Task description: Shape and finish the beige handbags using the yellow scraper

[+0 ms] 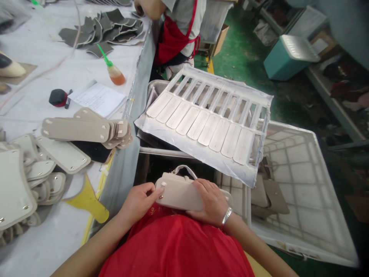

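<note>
A small beige handbag [180,194] with a short curved handle rests at my lap, against the red apron. My right hand [211,202] wraps over its right part, with the thumb underneath and the fingers on top. At the bag's left end, my left hand [141,202] is closed, thumb and forefinger pinching the edge beside a small white tab [164,184] and a metal stud. Its other fingers are curled in. Just beyond the bag, a white slatted frame [170,127] carries a row of beige rounded strips [200,125].
On the table at left lie stacked beige strips [76,129], studded panels [11,188], a yellow scraper [88,200], a paper sheet [98,98], a tape measure [58,97] and a glue bottle [115,75]. A bin [300,184] holding beige pieces stands right. Ahead sits a co-worker [180,32].
</note>
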A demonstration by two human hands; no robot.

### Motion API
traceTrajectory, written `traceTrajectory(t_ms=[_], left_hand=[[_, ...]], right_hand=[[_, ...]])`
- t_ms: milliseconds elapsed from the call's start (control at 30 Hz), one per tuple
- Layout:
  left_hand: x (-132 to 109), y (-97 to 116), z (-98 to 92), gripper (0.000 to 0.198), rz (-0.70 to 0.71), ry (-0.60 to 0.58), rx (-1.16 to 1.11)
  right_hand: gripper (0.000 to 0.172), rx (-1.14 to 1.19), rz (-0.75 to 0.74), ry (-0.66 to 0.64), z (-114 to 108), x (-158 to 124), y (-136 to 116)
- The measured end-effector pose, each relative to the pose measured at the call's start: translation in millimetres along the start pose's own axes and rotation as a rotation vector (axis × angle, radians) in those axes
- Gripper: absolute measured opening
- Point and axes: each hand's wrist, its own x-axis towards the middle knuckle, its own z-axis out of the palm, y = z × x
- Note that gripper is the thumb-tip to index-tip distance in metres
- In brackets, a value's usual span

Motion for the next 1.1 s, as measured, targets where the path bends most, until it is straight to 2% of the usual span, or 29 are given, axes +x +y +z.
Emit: traceTrajectory(t_ms=[200, 367, 600, 867, 1100], left_hand=[[-2, -2, 0.0, 0.038, 0.016, 0.035, -0.035], [0, -3, 0.2, 0.039, 0.023, 0.030, -0.045], [1, -6, 1.6, 0.040, 0.011, 0.057, -0.076], [2, -6, 1.7, 0.040, -0.014, 0.057, -0.133], [6, -9, 1.4, 0.040, -0.038, 0.054, -0.190]], right_hand=[[0.069, -0.047, 0.005, -0.022, 0, 1, -6], [0.074, -0.068, -0.024, 0.007, 8, 15, -22], [0.066, -0.052, -0.030, 0.008, 11, 24, -29], [0.077, -0.039, -0.056, -0.015, 13, 38, -37], [0.069, -0.037, -0.059, -0.019, 13, 46, -40]])
